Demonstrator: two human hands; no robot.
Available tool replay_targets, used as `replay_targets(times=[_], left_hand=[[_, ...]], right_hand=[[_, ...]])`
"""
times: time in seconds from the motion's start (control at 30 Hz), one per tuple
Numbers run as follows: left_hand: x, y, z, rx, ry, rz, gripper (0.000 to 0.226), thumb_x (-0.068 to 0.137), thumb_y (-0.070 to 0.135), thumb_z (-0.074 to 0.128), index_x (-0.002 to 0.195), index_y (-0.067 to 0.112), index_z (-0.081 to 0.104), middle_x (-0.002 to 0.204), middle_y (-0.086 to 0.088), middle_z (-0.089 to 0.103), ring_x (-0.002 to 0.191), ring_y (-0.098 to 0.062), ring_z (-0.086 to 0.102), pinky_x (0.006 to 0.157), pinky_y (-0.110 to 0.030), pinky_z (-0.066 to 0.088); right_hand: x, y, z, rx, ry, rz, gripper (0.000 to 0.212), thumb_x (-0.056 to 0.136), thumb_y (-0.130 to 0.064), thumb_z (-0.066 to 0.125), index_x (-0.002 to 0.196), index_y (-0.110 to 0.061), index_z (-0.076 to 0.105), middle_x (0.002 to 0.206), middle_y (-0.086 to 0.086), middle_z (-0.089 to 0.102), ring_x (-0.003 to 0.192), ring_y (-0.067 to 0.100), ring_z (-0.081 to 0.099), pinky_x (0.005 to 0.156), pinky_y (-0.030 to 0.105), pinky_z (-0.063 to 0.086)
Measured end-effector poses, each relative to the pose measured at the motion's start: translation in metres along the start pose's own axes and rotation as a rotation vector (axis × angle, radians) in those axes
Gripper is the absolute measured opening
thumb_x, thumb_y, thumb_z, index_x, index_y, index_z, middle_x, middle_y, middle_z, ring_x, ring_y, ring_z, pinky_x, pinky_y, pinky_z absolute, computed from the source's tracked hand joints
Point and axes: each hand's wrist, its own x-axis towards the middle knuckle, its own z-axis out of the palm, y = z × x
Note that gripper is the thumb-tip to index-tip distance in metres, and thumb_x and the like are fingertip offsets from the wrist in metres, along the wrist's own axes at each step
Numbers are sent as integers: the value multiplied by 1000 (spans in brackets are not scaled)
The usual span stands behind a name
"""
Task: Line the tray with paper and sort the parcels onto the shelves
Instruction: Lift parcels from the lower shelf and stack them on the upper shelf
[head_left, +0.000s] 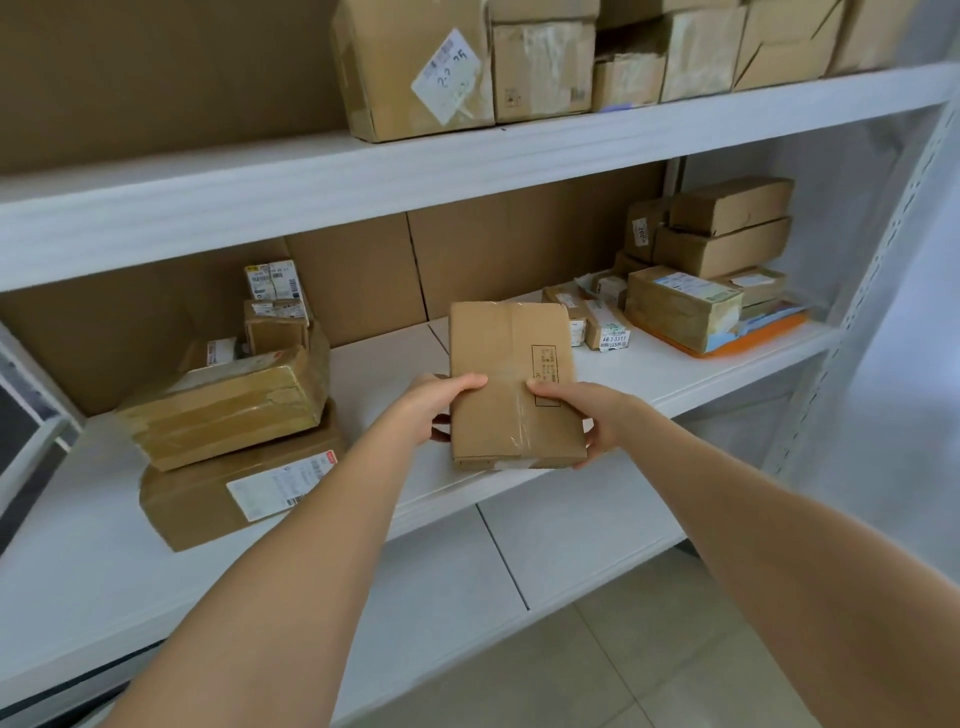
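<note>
Two hands hold a taped brown parcel (511, 382) at the centre of the frame, over the white middle shelf (675, 374).

The left hand (436, 408) and right hand (587, 415) each grip a side of its near end, thumb on top and fingers curled beneath; stacked boxes (228, 410) sit on the same shelf at the left, a smaller pile (701, 280) at the right; brown cardboard backing (363, 280) lines the rear; the upper shelf (260, 197) carries larger cartons; pale floor tiles (649, 665) show at lower right.
</note>
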Motion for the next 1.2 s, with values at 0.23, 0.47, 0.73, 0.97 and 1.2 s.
replay_targets(times=[0.23, 0.47, 0.73, 0.97, 1.2], left_hand=[[-37, -5, 13, 6, -47, 54, 64, 70, 31, 83, 123, 15, 50, 120, -2, 60, 112, -21, 55, 98, -51, 46], [-63, 3, 5, -67, -133, 111, 76, 74, 9, 79, 139, 16, 40, 119, -7, 58, 105, -28, 57, 85, -48, 51], [-100, 28, -23, 57, -160, 162, 48, 79, 3, 74, 121, 7, 51, 124, -14, 58, 112, -36, 56, 94, -56, 48], [-130, 33, -39, 118, -125, 192, 67, 75, 17, 79, 134, 14, 46, 127, -9, 57, 118, -30, 52, 100, -53, 42], [-150, 41, -50, -4, -112, 302, 87, 75, 8, 77, 147, 20, 29, 135, -5, 52, 123, -27, 49, 103, -58, 38]], right_hand=[[-27, 14, -14, 70, -48, -81, 59, 75, -47, 79, 123, -28, 50, 127, 5, 55, 117, 32, 52, 94, 59, 48], [-48, 4, -19, 64, -36, -177, 71, 77, -25, 82, 136, -28, 44, 130, 4, 54, 122, 31, 49, 102, 66, 39], [-73, -18, -16, 17, -64, -246, 78, 75, 0, 79, 138, -27, 42, 121, 4, 58, 117, 29, 49, 106, 67, 33], [-102, -30, -11, 26, -86, -291, 85, 73, -36, 82, 141, -29, 32, 138, 4, 43, 133, 37, 39, 107, 68, 30], [-127, -37, -10, 54, -171, -337, 86, 67, -41, 80, 139, -30, 33, 132, 3, 47, 124, 36, 44, 103, 64, 36]])
